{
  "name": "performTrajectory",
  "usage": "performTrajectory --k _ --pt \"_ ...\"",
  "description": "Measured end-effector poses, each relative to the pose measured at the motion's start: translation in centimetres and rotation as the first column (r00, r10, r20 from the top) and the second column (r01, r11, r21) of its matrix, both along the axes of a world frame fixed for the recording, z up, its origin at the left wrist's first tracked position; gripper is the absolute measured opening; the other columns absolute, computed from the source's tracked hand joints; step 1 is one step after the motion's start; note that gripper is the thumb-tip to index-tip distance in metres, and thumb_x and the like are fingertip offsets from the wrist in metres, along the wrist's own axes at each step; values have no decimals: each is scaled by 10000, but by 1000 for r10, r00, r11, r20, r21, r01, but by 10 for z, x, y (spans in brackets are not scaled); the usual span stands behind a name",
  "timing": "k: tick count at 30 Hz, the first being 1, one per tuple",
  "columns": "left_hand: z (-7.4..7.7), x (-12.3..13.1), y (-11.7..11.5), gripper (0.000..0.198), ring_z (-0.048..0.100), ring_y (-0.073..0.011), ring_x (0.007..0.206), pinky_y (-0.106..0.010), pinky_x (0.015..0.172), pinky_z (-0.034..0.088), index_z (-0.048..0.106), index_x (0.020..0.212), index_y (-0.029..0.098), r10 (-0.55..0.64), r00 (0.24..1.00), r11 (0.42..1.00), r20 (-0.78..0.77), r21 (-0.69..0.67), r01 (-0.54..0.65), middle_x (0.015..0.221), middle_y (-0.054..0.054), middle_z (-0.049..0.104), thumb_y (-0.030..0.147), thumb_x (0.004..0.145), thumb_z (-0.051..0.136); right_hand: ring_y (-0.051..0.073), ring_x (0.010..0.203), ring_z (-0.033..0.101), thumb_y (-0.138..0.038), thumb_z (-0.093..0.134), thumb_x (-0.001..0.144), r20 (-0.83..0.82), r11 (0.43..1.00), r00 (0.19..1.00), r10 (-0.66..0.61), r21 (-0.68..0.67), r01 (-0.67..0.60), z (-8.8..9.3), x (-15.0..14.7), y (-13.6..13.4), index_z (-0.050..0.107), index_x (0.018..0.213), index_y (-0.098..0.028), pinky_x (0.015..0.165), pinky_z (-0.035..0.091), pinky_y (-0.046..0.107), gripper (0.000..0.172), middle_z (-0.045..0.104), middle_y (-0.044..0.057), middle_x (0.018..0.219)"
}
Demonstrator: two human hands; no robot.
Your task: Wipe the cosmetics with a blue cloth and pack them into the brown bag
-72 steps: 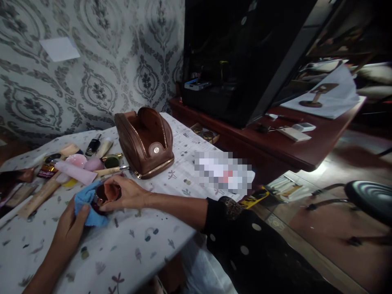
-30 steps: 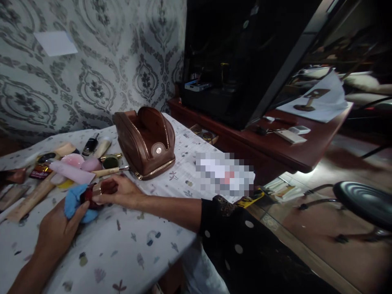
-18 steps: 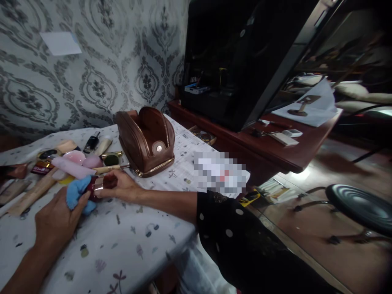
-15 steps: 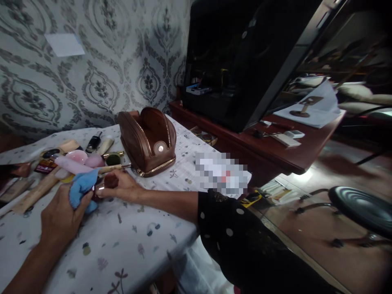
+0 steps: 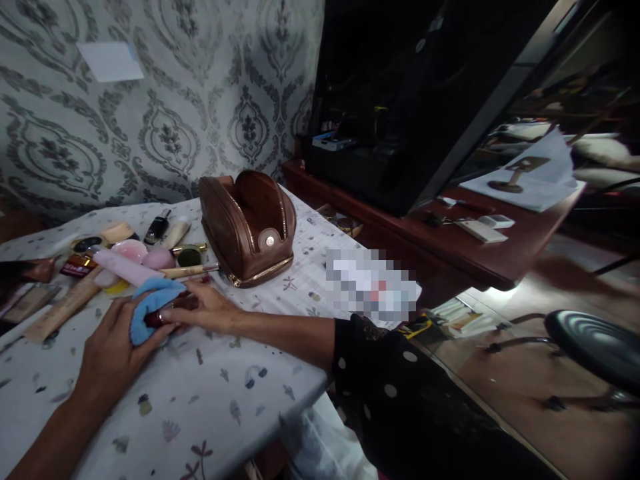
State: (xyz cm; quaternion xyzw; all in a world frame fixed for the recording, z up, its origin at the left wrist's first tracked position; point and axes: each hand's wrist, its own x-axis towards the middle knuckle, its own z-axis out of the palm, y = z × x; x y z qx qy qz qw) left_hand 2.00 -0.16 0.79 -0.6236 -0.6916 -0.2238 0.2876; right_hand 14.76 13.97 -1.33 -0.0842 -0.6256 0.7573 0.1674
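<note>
Head view: blue cloth point(image 5: 145, 299) against a dark red container point(image 5: 158, 319)
Left hand point(image 5: 113, 343) grips the cloth; right hand point(image 5: 213, 308) holds the container, both over the table point(image 5: 210, 400), near the brown bag point(image 5: 240, 247).

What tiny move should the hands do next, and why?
I'd guess the left hand should gently turn the blue cloth around the dark red container, because the cloth is bunched against it and the right hand is gripping its other end.
</note>
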Motion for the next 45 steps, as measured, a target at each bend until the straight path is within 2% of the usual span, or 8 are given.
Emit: performTrajectory --k 6,13,16,22,27,32,39,45 --pt "-5 -12 -6 438 636 -246 792 -321 671 480 563 983 242 -22 996 1000 84 -2 22 903 -30 610 644 938 395 113 819 639 -379 814 753 -29 999 998 50 -10 -51 1 0 -3 629 1093 -214 643 562 182 421 637 9 1013" --pt "1 -5 -5 216 612 -234 787 -319 733 470 547 871 246 -59 998 994 28 97 56 812 -16 572 438 956 496 101 793 621 -408 821 738 -66 999 997 31 12 -30 -4 -2 -4 637 1006 -211 652 548 178 381 635 -3 958" --pt "1 -5 -6 164 619 -243 822 -340 798 489 571 974 243 -87 996 992 9 93 86 872 -37 596 384 960 488 92 730 625 -410 815 747 -33 999 999 17 -37 -18 -2 -1 -4 626 1014 -206 609 554 175 385 637 -7 938" --pt "-8 -8 -7 639 636 -322 1014 -399 731 538 427 1413 328 61 998 997 4 -52 -61 1140 -83 621 668 872 437 101 557 621 -435 739 831 87 988 995 -56 -142 68 2 -2 1 608 1040 -181 527 555 209 354 621 -25 764" --pt "-14 -7 -6 694 640 -335 1041 -430 817 547 366 1460 350 68 996 995 59 -79 -63 1166 -88 620 680 858 472 99 497 618 -543 730 809 121 999 992 -32 9 31 3 2 5 585 1086 -207 504 533 205 459 621 -49 699" --pt "-8 -6 -6 549 657 -278 969 -363 843 533 482 1296 302 10 992 999 127 -42 -4 1061 -54 623 678 900 427 106 593 642 -507 851 669 18 993 993 116 -17 -115 4 1 6 561 1099 -228 551 552 209 589 640 -54 787" --pt "-2 -8 -7 505 655 -252 867 -322 771 499 572 1047 224 -1 993 997 118 -70 10 943 -49 635 683 915 408 91 609 617 -350 814 747 12 996 996 92 9 -92 8 2 2 575 971 -209 541 544 193 357 628 -49 790" --pt "-4 -7 -6 524 621 -252 793 -315 658 449 571 926 236 67 990 997 122 -34 -63 826 -36 621 731 883 406 106 692 635 -363 781 783 15 996 997 78 41 -78 9 2 1 589 980 -206 586 554 197 316 626 -32 818"
